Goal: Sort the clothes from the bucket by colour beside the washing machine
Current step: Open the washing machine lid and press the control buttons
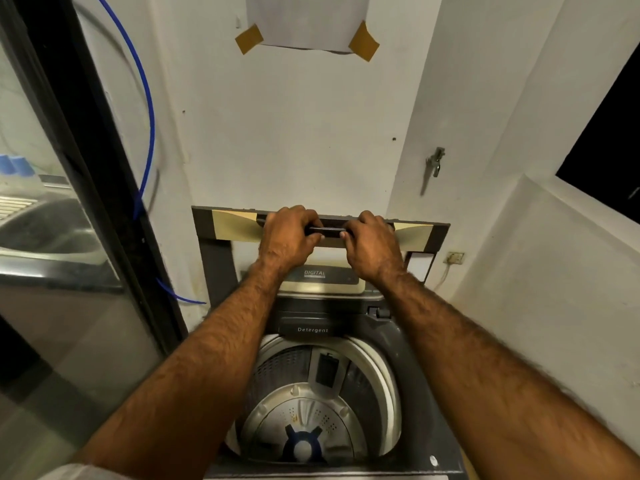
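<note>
A grey top-loading washing machine point(412, 344) stands below me against the white wall. Its lid point(415, 232) is raised upright against the wall. My left hand point(289, 239) and my right hand point(370, 245) both grip the dark handle point(327, 231) along the lid's top edge, fingers curled over it. The drum point(311, 410) is open and holds no clothes; a blue and white hub sits at its bottom. No bucket and no clothes are in view.
A dark-framed glass door point(86, 202) runs along the left, with a blue hose point(149, 126) looping beside it. A tap point(435, 162) sticks out of the right wall, near a wall socket point(455, 258) and a dark window point(609, 140). Taped paper point(308, 19) hangs above.
</note>
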### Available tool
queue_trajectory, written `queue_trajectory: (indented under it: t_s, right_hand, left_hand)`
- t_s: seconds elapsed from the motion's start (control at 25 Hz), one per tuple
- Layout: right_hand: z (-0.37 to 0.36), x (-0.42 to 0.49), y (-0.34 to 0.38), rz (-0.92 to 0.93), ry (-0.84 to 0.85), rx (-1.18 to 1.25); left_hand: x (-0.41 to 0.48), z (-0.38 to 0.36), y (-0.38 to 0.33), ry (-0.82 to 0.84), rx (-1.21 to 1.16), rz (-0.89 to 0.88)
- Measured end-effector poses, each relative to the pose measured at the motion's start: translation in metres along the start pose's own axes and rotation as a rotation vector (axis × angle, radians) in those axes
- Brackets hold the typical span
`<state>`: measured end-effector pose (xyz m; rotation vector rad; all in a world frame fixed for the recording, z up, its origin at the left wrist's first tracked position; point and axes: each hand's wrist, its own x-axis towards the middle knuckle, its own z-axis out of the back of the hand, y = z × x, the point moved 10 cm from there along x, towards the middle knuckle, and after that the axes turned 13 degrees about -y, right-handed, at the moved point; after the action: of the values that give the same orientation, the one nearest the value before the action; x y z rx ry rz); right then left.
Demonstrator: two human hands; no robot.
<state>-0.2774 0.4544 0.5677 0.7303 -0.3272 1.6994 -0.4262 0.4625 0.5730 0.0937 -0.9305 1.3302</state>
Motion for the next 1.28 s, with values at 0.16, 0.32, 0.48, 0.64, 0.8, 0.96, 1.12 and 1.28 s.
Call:
queue_trajectory:
  t_s: [0.16, 0.32, 0.48, 0.64, 0.8, 0.96, 1.12, 1.28]
  right_hand:
    - [-0.014, 0.021, -0.006, 0.002, -0.005, 0.028]
    - [-0.019, 0.026, -0.009, 0.008, -0.021, 0.04]
    - [-0.016, 0.023, -0.012, -0.016, -0.013, 0.123]
    - [0.015, -0.003, -0.023, -0.06, -0.18, 0.2]
    - [0.035, -0.075, -0.061, -0.097, -0.235, 0.124]
    - [0.042, -0.165, -0.129, -0.245, -0.166, 0.081]
    - [0.074, -0.314, -0.229, -0.473, -0.124, 0.016]
    - [0.116, -0.49, -0.312, -0.734, -0.112, -0.059]
  left_hand:
    - [0.02, -0.01, 0.009, 0.011, -0.012, 0.006]
    - [0.025, -0.013, 0.011, -0.009, -0.019, -0.002]
    - [0.021, -0.015, 0.01, 0.022, -0.101, 0.044]
    - [0.011, 0.004, 0.008, -0.056, -0.411, 0.18]
    - [-0.021, 0.015, -0.037, -0.265, -0.337, -0.003]
    - [-0.113, -0.046, -0.132, -0.136, -0.307, -0.205]
    - [-0.254, -0.143, -0.231, 0.219, -0.401, -0.291]
    - [-0.407, -0.214, -0.324, 0.534, -0.458, -0.383]
